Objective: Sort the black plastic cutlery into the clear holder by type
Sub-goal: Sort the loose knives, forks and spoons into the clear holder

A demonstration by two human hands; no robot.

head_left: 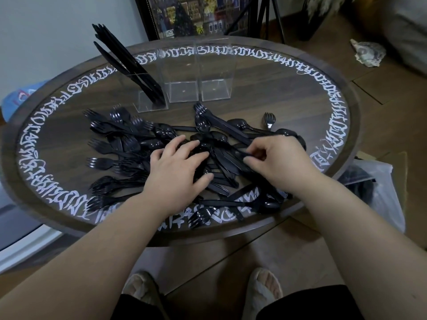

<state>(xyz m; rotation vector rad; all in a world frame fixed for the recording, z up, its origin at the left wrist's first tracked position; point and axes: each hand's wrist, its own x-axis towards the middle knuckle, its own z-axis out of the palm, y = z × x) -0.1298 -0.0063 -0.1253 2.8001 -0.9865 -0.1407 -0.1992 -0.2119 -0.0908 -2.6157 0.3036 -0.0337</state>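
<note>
a round dark wooden worktop (288,93) with a ring of white lettering round its rim carries a loose pile of black plastic cutlery (143,144): forks mostly fanned out to the left, spoons and knives heaped in the middle and to the right. the left hand (178,165) lies flat on the middle of the pile, fingers spread and fairly straight, pressing on the pieces under it without curling round any. the right hand (277,155) is just beside it, on the right part of the heap, with thumb and forefinger pinched together on the handle of a knife (231,158) that lies in the pile between the 2 hands.

behind the pile, toward the far edge, stands the clear holder (184,88), with 3 compartments side by side. the left compartment holds a bunch of knives (124,58) leaning to the left, blades up above its rim. the middle and right compartments show only their clear walls and floors. 1 fork (269,120) lies apart to the right of the heap.

beyond the worktop a framed picture (191,15) leans against the wall, and a shell (368,53) lies on the floor to the right.
</note>
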